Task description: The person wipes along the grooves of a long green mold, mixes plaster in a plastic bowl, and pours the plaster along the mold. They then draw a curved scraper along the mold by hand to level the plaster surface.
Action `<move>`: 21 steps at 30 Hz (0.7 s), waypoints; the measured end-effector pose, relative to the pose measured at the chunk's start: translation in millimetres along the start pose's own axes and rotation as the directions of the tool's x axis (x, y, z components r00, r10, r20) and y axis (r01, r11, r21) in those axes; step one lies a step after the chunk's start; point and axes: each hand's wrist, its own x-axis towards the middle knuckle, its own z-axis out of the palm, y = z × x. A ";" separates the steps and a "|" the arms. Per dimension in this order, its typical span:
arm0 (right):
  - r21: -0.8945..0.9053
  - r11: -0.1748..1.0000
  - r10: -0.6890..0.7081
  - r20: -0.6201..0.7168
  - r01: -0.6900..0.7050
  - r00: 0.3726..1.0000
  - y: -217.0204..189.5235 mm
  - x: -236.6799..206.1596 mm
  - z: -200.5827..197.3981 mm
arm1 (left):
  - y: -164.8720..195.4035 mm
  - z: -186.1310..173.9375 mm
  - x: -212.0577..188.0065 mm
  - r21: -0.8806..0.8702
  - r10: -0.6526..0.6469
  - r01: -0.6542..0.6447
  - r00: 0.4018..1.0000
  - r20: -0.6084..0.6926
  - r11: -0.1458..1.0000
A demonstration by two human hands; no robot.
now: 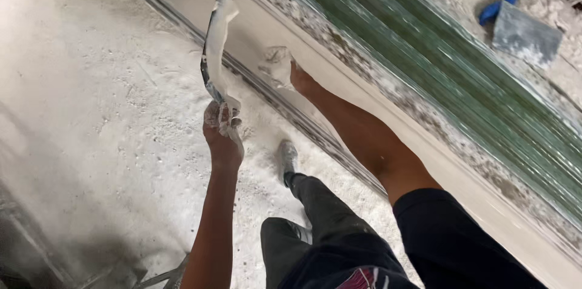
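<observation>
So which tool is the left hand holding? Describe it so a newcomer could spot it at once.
Find the long pale plaster strip running diagonally beside the green panel. Just left of it, the left hand grips a curved metal tool coated in white plaster. Unlike the flat grey trowel lying top right, it is raised and held.

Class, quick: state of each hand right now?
Left hand: closed on a plaster-caked trowel.
Right hand: coated in plaster, pressed on the wet strip; open or shut cannot be told.

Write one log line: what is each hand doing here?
left hand: holds plaster-coated trowel | right hand: pressed on wet plaster ledge | floor: dusty
</observation>
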 end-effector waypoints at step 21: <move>0.272 0.935 -0.218 -0.061 0.226 0.974 11.4 144.8 -76.9 | -29.3 -2.0 159.8 0.752 0.369 -0.503 0.856 0.363 0.426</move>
